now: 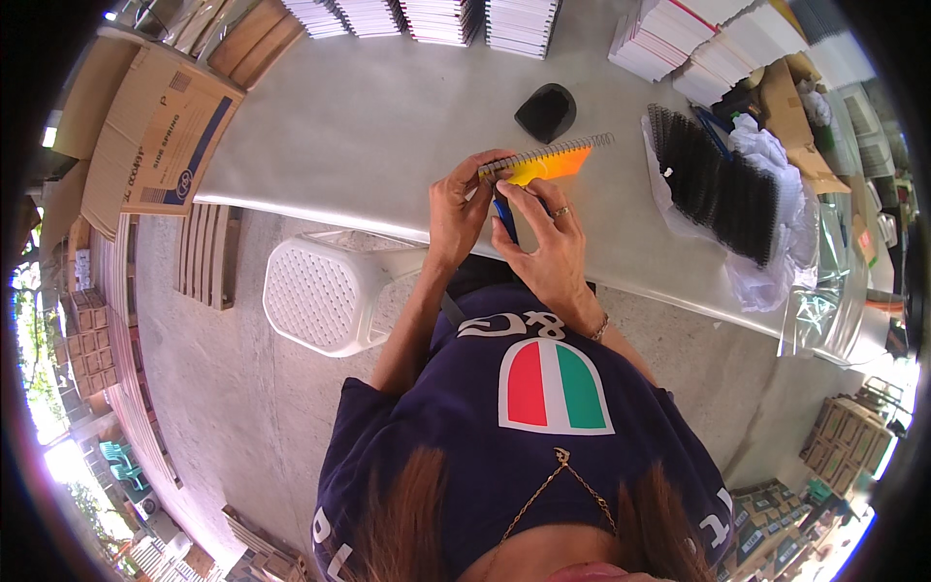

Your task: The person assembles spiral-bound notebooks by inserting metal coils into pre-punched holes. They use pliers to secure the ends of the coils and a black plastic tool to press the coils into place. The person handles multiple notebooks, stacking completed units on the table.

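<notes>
Left hand (456, 209) pinches a spiral notebook (558, 166); right hand (553, 238) clasps a blue tool (505, 221).

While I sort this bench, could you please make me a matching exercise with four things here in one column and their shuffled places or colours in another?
Things:
1. Spiral notebook
2. Stool
3. Bundled coils
4. Printed cardboard box

Places and colours:
A. Brown, at the left end of the table
B. Black, on pale plastic
C. Yellow and orange, at the left hand
D. White, on the table's near side

Pairs: 1-C, 2-D, 3-B, 4-A.
</notes>
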`<state>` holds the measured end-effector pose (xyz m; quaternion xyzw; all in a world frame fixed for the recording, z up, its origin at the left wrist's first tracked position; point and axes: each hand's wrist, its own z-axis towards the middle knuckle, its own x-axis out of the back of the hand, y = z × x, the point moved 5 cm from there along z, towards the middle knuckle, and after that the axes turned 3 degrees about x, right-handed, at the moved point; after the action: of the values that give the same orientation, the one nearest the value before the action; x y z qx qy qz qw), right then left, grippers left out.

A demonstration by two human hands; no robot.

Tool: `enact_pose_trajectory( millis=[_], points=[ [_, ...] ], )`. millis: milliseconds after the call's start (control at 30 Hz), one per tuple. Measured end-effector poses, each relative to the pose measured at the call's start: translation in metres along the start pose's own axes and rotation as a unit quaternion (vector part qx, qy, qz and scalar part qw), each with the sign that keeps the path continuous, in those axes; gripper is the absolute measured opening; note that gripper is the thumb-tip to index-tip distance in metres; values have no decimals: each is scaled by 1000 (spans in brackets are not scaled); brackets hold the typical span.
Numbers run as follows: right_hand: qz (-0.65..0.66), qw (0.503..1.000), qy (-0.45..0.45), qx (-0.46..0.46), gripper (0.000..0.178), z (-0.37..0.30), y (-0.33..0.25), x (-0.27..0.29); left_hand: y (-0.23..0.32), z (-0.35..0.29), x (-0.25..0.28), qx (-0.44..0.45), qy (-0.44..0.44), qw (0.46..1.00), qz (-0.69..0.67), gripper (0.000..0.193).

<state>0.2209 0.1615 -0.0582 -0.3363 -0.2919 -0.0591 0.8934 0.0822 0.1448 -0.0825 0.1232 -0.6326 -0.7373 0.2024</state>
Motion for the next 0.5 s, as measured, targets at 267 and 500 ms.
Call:
enact_pose_trajectory(
  millis=[267,500],
  points=[
    [-9,1000,14,14,48,-2,-3,4,7,-4,-1,13,9,999,46,27],
    [19,1000,12,5,48,-3,-3,8,11,-5,-2,13,19,998,62,25]
  ],
)
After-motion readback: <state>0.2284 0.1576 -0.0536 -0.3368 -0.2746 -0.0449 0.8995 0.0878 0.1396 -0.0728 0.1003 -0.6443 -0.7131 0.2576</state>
